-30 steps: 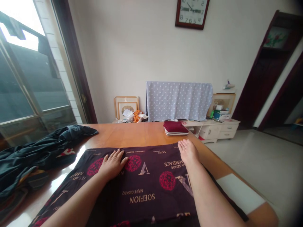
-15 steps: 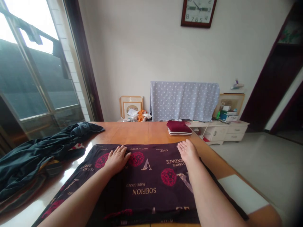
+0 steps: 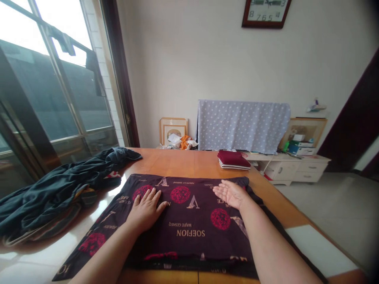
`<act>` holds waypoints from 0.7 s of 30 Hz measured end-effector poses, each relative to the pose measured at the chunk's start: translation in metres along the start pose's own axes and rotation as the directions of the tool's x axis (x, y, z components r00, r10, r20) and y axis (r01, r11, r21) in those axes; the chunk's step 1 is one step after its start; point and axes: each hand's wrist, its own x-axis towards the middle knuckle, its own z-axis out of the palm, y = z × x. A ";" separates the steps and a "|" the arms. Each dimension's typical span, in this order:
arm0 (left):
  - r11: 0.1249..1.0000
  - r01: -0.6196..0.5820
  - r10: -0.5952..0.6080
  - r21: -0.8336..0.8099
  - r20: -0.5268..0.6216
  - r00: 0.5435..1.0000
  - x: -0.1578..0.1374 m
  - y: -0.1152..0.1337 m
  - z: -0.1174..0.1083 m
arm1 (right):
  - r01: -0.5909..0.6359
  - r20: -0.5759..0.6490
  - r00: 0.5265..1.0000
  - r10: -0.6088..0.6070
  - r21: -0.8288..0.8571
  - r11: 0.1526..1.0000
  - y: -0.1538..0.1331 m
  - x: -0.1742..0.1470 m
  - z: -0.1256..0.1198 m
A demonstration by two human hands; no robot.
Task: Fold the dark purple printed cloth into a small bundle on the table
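From my end, left to right: rumpled dark clothes [image 3: 59, 189] on the desk [image 3: 174, 161], then the left hand [image 3: 148, 209], flat on the printed cloth [image 3: 189, 221], fingers spread, gripping nothing. Cloth's laid out on the near part; looks light, floppy, maybe slippery, so I'd pinch the far corners. Right hand [image 3: 232, 194] is open over it, fingers close together; can't tell if it's touching.

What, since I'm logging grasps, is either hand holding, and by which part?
Nothing is held: the left hand rests spread on the dark printed cloth, and the right hand is open over its right side.
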 end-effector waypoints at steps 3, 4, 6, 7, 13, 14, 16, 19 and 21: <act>1.000 0.009 -0.009 -0.004 -0.003 1.000 -0.002 0.004 -0.002 | 0.013 -0.003 1.000 -0.013 -0.004 1.000 0.001 0.002 -0.002; 1.000 0.010 -0.010 -0.007 -0.002 1.000 -0.002 0.004 -0.003 | 0.016 0.002 1.000 -0.016 0.001 1.000 0.002 0.002 -0.002; 1.000 0.010 -0.010 -0.018 -0.005 1.000 -0.003 0.005 -0.004 | 0.025 0.001 1.000 -0.025 0.007 1.000 0.004 0.002 -0.003; 1.000 0.008 -0.009 -0.024 -0.009 1.000 -0.003 0.004 -0.004 | 0.032 -0.004 0.999 -0.032 0.008 0.999 0.005 0.002 -0.003; 0.999 -0.006 0.005 -0.038 -0.033 0.999 -0.005 0.005 -0.007 | 0.091 -0.018 0.996 -0.091 -0.010 0.996 0.007 0.000 -0.002; 0.999 -0.007 0.006 -0.037 -0.033 0.999 -0.006 0.006 -0.007 | 0.091 -0.026 0.995 -0.091 -0.017 0.996 0.007 -0.001 -0.001; 0.999 -0.012 0.011 -0.036 -0.031 0.999 -0.005 0.006 -0.008 | 0.083 -0.047 0.995 -0.084 -0.029 0.996 0.006 -0.002 0.001; 0.999 -0.025 0.024 -0.041 -0.026 0.999 -0.004 0.005 -0.007 | 0.064 -0.081 0.994 -0.068 -0.042 0.997 0.002 -0.004 0.002; 0.999 -0.029 0.028 -0.041 -0.027 0.999 -0.002 0.003 -0.004 | 0.056 -0.104 0.993 -0.061 -0.045 0.997 -0.001 -0.007 0.002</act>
